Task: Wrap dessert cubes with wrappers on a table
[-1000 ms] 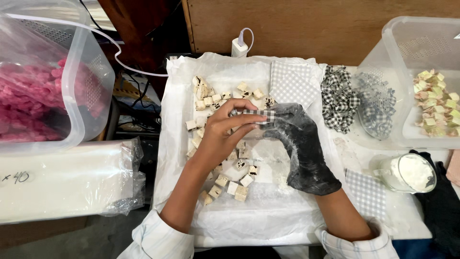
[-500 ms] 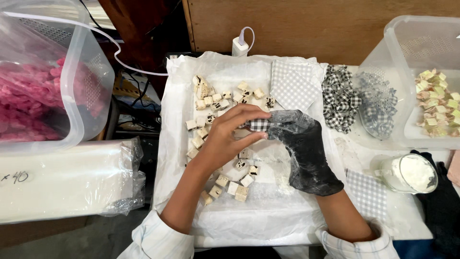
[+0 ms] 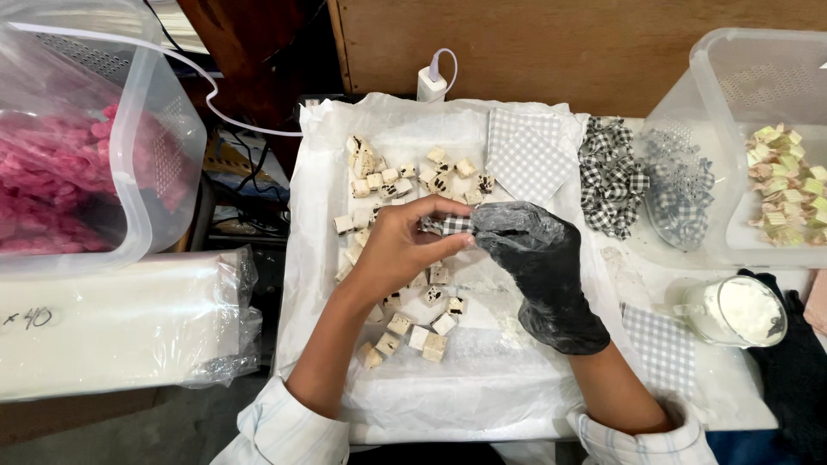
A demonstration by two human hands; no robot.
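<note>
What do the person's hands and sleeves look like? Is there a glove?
The right hand wears a shiny, crinkly black glove. The left hand is bare. Both arms have pale, finely striped shirt sleeves pushed up towards the elbows.

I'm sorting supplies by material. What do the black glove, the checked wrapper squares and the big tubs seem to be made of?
The glove on the right hand looks like thin plastic film: glossy and crinkled. The checked wrapper squares seem to be paper or thin film, flat with sharp edges; I cannot tell which. The right tub and the left tub look like translucent rigid plastic.
</note>
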